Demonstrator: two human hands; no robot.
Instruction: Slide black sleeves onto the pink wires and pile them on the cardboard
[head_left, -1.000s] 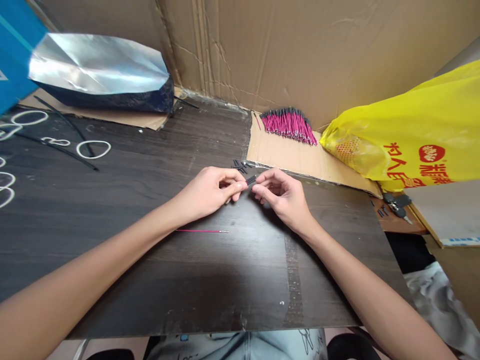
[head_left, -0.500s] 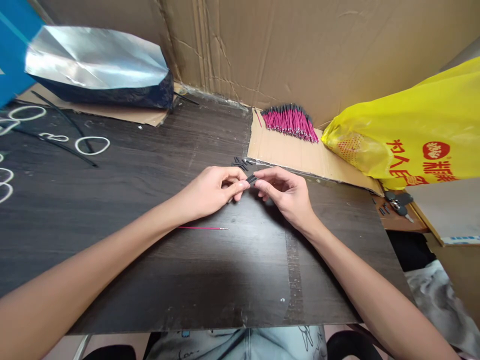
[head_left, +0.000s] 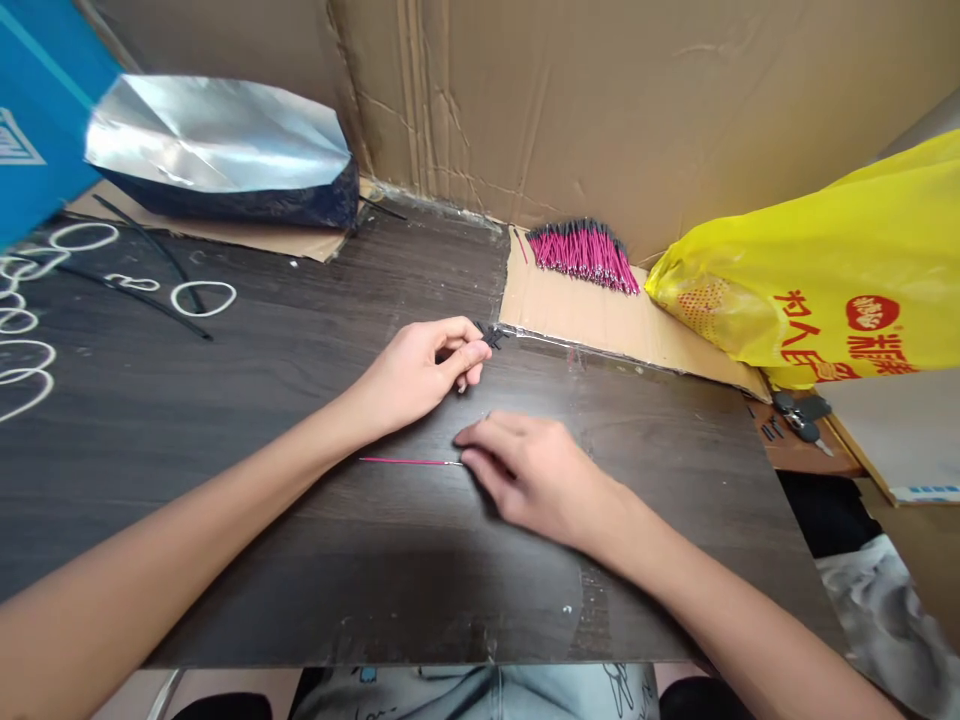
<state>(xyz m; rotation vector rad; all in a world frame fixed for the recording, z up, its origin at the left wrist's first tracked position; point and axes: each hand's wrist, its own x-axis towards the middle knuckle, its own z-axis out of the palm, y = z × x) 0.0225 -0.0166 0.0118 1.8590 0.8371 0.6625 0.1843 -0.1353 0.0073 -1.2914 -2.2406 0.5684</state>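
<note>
My left hand (head_left: 429, 372) is pinched, thumb against forefinger, around a short black tube that is mostly hidden by the fingertips. Just beyond those fingertips lies a small heap of short black tube pieces (head_left: 495, 338) on the dark table. A thin pink wire (head_left: 405, 461) with a bare metal terminal at its right end lies flat between my forearms. My right hand (head_left: 529, 470) is low over the table at that terminal, with thumb and forefinger slightly apart. Whether its fingertips touch the metal, I cannot tell.
On a cardboard sheet (head_left: 637, 325) behind my hands is a pile of pink wires with black ends (head_left: 583, 256). A yellow bag (head_left: 810, 270) stands at the right, near some keys (head_left: 802, 415). At the left are a silver bag (head_left: 225, 140), white loops (head_left: 202, 298) and black tubing (head_left: 150, 245).
My right hand has left my left fingertips and come down toward me, to the terminal end of the pink wire. My left hand stays pinched in nearly the same place.
</note>
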